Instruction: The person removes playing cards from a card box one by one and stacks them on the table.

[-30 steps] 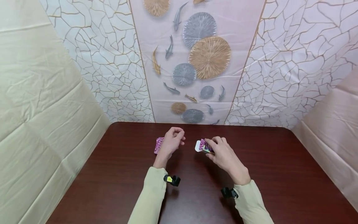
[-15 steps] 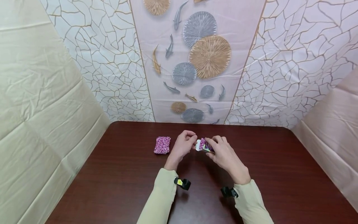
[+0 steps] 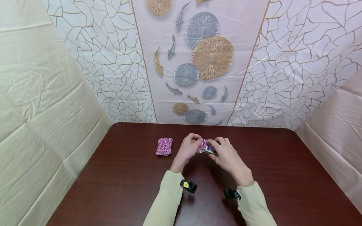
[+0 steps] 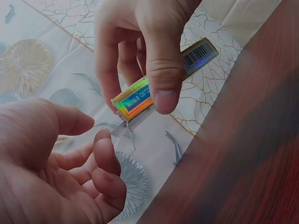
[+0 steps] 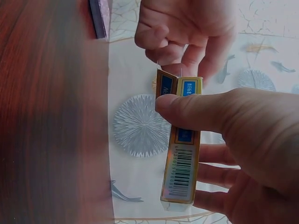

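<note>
My right hand point(image 3: 227, 157) grips a small card box point(image 3: 211, 150) with shiny rainbow-gold edges, held above the table. Its thumb lies across the narrow side in the right wrist view, beside the barcode point(image 5: 181, 172). A pale flap point(image 4: 131, 127) sticks out from the box's end nearest my left hand. My left hand point(image 3: 187, 148) is at that end, fingers loosely bent and one fingertip right at the flap. In the left wrist view its thumb stands apart from the fingers. Purple patterning point(image 3: 204, 145) shows at the box's mouth between the hands.
To the left of my left hand, a stack of purple-patterned cards point(image 3: 164, 146) lies on the dark reddish-brown table point(image 3: 118, 175). Behind the table's far edge hangs a patterned cloth point(image 3: 195, 103). Beige cloth point(image 3: 51, 125) borders the left side.
My left hand has moved right, from over the card stack to the flap of the box, leaving the stack in full view. The right hand and the box have stayed in place.
</note>
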Action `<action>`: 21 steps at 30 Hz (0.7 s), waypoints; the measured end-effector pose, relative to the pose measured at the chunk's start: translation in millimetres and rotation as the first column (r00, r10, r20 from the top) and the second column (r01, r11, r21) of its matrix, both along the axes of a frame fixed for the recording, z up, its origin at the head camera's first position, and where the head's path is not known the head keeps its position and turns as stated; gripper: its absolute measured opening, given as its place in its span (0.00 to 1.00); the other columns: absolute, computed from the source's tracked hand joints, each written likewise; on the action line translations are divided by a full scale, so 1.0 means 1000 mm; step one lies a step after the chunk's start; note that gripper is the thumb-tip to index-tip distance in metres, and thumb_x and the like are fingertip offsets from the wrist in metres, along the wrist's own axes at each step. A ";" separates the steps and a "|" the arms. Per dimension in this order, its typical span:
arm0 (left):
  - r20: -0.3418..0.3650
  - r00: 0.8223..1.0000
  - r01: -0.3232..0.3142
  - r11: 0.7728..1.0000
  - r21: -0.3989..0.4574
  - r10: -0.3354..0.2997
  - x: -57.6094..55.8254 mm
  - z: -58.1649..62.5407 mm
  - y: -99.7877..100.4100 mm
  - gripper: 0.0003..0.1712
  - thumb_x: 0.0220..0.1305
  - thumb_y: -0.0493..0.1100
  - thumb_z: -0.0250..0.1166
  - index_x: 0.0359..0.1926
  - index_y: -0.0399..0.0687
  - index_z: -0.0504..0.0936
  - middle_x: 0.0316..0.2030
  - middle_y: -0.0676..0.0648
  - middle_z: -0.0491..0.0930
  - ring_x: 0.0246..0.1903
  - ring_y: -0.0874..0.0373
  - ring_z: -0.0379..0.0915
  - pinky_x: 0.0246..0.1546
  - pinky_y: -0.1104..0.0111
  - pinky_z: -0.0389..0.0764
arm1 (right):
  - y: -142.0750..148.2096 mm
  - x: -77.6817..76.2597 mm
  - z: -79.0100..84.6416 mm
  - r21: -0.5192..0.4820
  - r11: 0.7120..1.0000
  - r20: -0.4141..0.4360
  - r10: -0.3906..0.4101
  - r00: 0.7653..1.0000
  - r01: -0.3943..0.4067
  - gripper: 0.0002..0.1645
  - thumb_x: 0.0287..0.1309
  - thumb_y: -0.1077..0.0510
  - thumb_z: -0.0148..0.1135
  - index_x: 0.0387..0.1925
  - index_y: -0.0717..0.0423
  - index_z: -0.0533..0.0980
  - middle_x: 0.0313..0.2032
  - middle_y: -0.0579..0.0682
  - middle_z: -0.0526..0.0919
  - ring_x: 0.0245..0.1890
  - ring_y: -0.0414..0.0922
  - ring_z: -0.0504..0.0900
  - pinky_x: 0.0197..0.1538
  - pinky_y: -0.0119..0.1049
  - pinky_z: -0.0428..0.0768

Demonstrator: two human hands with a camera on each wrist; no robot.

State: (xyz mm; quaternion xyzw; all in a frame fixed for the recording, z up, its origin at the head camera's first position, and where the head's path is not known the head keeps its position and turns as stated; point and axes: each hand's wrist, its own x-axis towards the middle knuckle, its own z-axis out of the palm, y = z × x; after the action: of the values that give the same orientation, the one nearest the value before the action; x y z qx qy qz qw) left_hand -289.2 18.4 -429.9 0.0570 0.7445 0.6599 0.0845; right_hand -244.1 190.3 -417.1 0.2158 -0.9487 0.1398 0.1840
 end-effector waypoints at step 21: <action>0.006 1.000 0.014 0.999 -0.046 -0.013 -0.003 -0.012 0.006 0.14 0.65 0.47 0.65 0.46 0.44 0.77 0.27 0.49 0.77 0.26 0.52 0.74 0.26 0.68 0.74 | -0.001 -0.001 0.000 0.001 1.000 -0.015 0.008 1.000 -0.008 0.34 0.47 0.58 0.76 0.58 0.58 0.76 0.46 0.60 0.77 0.45 0.58 0.72 0.43 0.52 0.77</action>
State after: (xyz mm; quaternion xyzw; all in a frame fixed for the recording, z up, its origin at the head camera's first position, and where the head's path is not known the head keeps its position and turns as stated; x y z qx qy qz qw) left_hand -292.4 24.3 -442.1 0.0582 0.7587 0.6422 0.0923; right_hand -244.9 189.6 -417.5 0.2209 -0.9464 0.1387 0.1907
